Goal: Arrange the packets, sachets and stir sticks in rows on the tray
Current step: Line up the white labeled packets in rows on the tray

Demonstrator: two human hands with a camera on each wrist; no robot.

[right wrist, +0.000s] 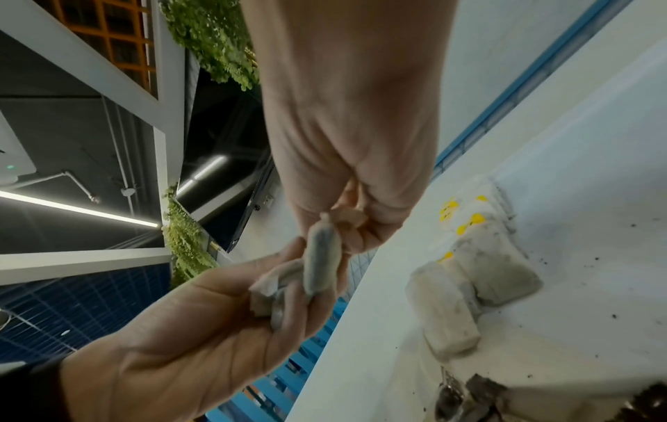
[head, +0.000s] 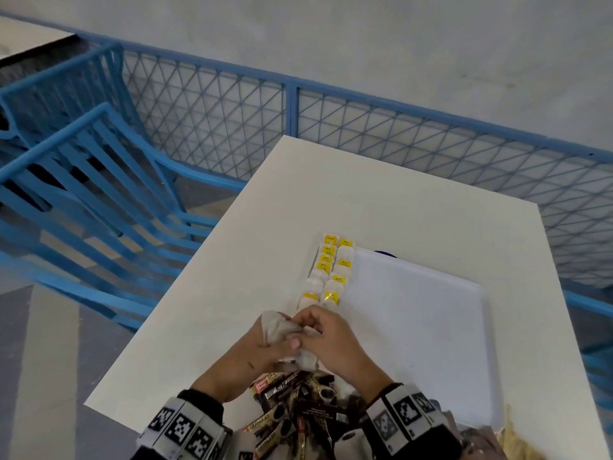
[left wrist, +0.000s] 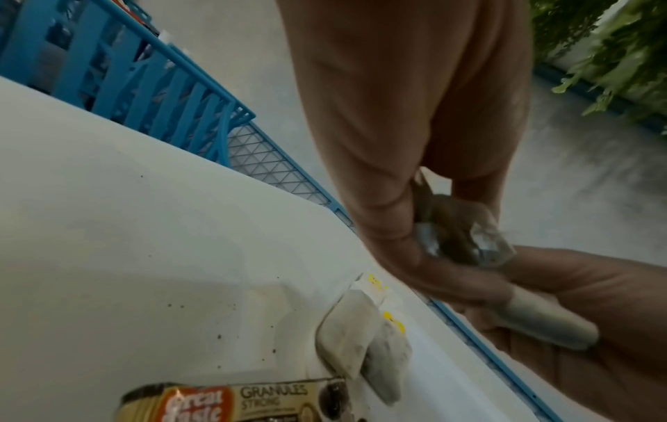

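Fingers of both hands are curled round pale tea bags held above the table's near edge: the left hand (head: 262, 340) grips a crumpled bunch of bags (right wrist: 278, 288), and the right hand (head: 335, 340) pinches one bag (right wrist: 321, 265) at its top, touching that bunch. Beyond the hands, two rows of tea bags (head: 326, 273) with yellow tags lie along the left edge of the white tray (head: 431, 313). Dark coffee sachets (head: 298, 413) lie heaped between the wrists, nearest the person. Dark specks dot the white table (head: 232, 260).
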